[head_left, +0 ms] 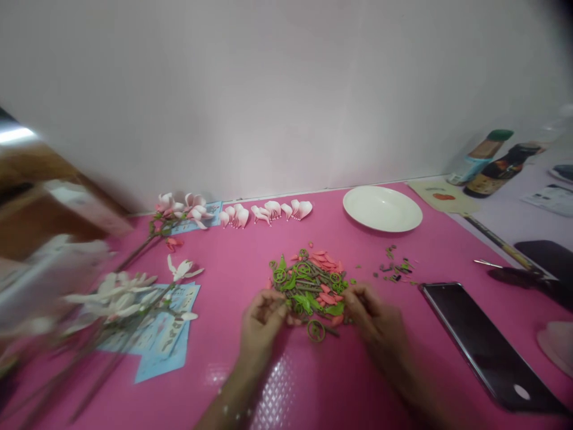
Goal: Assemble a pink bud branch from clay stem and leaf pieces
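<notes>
A loose pile of small plastic-looking pieces (pixel 308 283) lies on the pink tabletop: green leaves and rings, brown stem bits and coral-pink petal shapes. At the pile's left edge, my left hand (pixel 262 319) has thumb and fingertips pinched together; whatever is between them is too small to make out. My right hand (pixel 373 316) touches the right edge, its fingers also closed and the tips partly hidden. A green ring piece (pixel 316 330) sits between the hands at the near side. Small dark and green scraps (pixel 394 266) lie beyond my right hand.
White-pink petal pieces (pixel 273 211) stand in a row near the wall. A white plate (pixel 382 209) is at the back right, a phone (pixel 487 343) at right. Flower stems (pixel 119 298) lie over blue printed sheets (pixel 179 358) at left. Bottles (pixel 499 170) stand far right.
</notes>
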Demonstrator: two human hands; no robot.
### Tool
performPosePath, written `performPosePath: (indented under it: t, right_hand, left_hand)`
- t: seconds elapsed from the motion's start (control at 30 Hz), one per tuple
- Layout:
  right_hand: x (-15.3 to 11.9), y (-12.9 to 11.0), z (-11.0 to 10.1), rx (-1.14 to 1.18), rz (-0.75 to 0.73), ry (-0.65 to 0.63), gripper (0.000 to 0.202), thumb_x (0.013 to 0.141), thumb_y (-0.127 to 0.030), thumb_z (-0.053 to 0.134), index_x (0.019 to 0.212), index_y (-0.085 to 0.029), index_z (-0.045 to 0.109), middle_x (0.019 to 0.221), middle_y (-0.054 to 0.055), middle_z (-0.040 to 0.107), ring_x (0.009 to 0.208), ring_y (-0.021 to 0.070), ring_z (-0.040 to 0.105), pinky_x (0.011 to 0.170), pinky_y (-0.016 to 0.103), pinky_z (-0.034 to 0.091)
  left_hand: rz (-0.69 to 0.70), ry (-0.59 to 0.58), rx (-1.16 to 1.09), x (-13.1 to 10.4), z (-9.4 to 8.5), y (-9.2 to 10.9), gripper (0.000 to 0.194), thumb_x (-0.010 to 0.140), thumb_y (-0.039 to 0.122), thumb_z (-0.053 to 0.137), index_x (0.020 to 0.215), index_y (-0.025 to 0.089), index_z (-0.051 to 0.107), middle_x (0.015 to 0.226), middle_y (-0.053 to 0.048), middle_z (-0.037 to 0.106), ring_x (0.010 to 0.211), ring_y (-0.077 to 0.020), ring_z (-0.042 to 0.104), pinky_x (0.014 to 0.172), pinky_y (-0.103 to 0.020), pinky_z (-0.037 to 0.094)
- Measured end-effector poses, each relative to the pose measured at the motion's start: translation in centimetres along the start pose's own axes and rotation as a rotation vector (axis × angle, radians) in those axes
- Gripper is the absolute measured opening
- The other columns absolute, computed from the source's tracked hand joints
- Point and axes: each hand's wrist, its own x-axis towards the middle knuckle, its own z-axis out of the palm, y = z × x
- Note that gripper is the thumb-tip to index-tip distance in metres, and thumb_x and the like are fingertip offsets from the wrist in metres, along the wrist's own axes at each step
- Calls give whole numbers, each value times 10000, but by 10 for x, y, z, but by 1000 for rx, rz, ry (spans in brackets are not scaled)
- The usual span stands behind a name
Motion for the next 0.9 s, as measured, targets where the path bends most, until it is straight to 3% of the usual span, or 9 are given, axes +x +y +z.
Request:
performPosePath:
  t: [0.13, 0.3, 0.43, 0.6, 0.9]
  right_hand:
    - [13, 13, -11, -131, 77, 42, 239, 878, -398, 447, 746, -214, 524, 533, -24, 562, 484, 139, 497, 498, 242, 365]
    - [15, 25, -14, -272, 15, -157, 157, 867, -327, 473, 792, -222, 562, 614, -3, 668, 571, 162, 563, 533, 246, 381]
    - [9, 19, -8, -365, -42, -297, 123, 828, -251, 521, 747, -221, 609, 651, -9, 673, 586, 152, 589, 525, 232, 351]
    - [4, 12, 1, -495, -103, -334, 287, 836, -381, 566, 613, -201, 567, 582, 3, 612, 497, 137, 535, 463, 231, 257]
    - [4, 17, 9, -518, -150, -383, 168, 822, -198, 551, 690, -220, 652, 682, 16, 668, 596, 162, 587, 502, 237, 313]
  left_hand:
    - [68, 160, -181, 8, -5, 12, 165, 639, 182, 739, 742, 166, 612, 604, 41, 622, 462, -59, 547, 501, -182, 489]
    - [116, 237, -230, 10, -6, 24, 183, 597, 186, 751, 707, 174, 605, 594, 48, 606, 448, -56, 517, 452, -166, 473]
    - [117, 258, -241, 9, -4, 27, 203, 579, 203, 766, 685, 172, 596, 592, 50, 591, 430, -49, 494, 429, -161, 457]
    - [113, 276, -229, 8, -2, 27, 224, 577, 229, 775, 680, 170, 585, 589, 50, 579, 418, -46, 477, 410, -160, 440]
    - [155, 295, -95, 9, -6, 19, 184, 640, 244, 736, 722, 179, 585, 579, 57, 566, 412, -61, 461, 410, -183, 429]
